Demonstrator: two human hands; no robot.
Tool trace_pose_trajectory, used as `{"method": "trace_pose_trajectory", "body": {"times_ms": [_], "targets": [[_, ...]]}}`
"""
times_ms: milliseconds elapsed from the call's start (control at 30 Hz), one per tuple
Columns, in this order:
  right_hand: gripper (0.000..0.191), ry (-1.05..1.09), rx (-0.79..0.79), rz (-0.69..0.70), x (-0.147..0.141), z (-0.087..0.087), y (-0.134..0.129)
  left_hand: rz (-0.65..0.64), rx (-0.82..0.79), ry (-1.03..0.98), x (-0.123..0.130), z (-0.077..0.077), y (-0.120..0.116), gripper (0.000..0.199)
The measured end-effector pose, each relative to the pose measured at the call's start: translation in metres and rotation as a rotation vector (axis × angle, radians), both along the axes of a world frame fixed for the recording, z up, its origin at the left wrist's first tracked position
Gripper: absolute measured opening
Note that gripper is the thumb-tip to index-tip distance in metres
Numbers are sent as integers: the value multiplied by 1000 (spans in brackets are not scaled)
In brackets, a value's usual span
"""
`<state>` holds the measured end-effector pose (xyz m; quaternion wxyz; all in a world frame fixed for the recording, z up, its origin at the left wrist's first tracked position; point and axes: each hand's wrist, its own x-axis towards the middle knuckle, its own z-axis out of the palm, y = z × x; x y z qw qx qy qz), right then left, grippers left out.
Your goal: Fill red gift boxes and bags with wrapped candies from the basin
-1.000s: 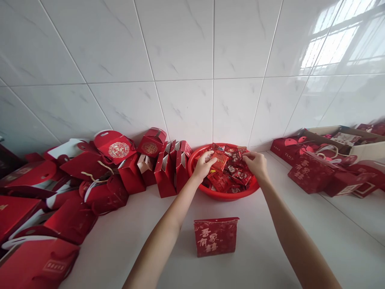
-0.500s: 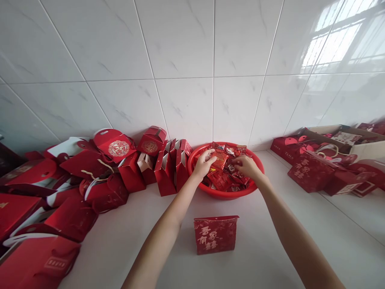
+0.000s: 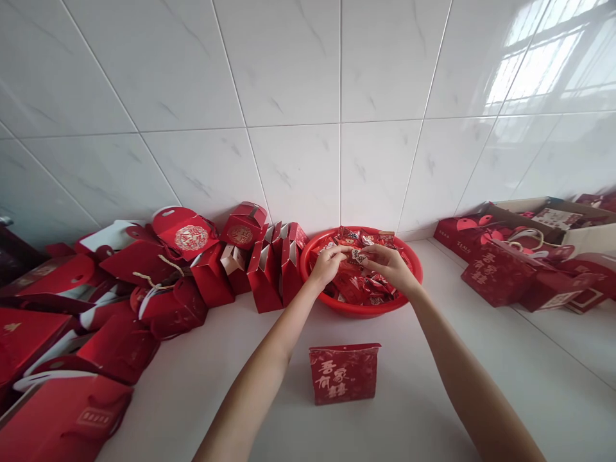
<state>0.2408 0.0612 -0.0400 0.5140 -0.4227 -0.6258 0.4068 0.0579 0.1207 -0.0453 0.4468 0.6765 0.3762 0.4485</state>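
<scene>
Over the red plastic basket (image 3: 356, 313), my left hand (image 3: 328, 264) and my right hand (image 3: 391, 264) come close together. Between their fingertips is a small wrapped candy (image 3: 358, 256) with dark and white lettering, pinched at its left end by my left hand and at its right by my right. Below and behind them, red-wrapped candies (image 3: 349, 286) fill the basket. Nearer to me, between my forearms, a red gift box (image 3: 343, 374) with white characters stands upright on the white counter (image 3: 283, 420).
Many red gift boxes (image 3: 173, 308) crowd the left side, some with rope handles. Several tall open-topped boxes (image 3: 264, 276) touch the basket's left. On the right are more red boxes (image 3: 498, 273) and an open carton (image 3: 590, 237). A tiled wall (image 3: 293, 173) rises behind.
My right hand has lifted from the candies and moved left toward my left hand. The small candy now shows between both hands; the larger orange-red packet by my left fingers is no longer visible there.
</scene>
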Motion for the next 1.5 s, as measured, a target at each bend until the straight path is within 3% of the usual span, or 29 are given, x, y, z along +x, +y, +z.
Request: {"method": "trace_pose_trajectory", "body": {"times_ms": [133,300,433,567,667,733,867,1000,1100,1267,1433,1500], "targets": [[51,-44,3,-47,1,-6,4,-31,9,-4,1,1,-1,21],[50,-77,46,-88,4,-10,8,-125,101,17,1,-1,-2,27],[39,-177,83,-194,29,-6,9,-44,145,-43,-1,-6,3,27],[37,-591,-53,-82,55,-1,7,6,119,-72,-1,-11,8,29],[45,-944,-110,-74,56,0,5,-4,121,-59,-1,-12,10,30],[47,-1038,-102,-98,50,0,5,-3,117,-64,-1,-12,9,29],[40,-1012,-43,-132,41,-2,9,12,120,-70,-1,-10,7,26],[37,-870,95,-409,41,-5,18,36,129,-63,-2,-8,5,26],[40,-821,86,-526,44,-7,23,49,120,-59,-3,-8,5,26],[44,-858,-23,-577,52,-11,26,52,116,-61,-3,-9,6,26],[18,-974,-86,-481,48,-15,27,55,118,-68,-3,-10,6,26],[18,-1001,-95,-446,45,-15,29,57,127,-61,-3,-10,6,26]]}}
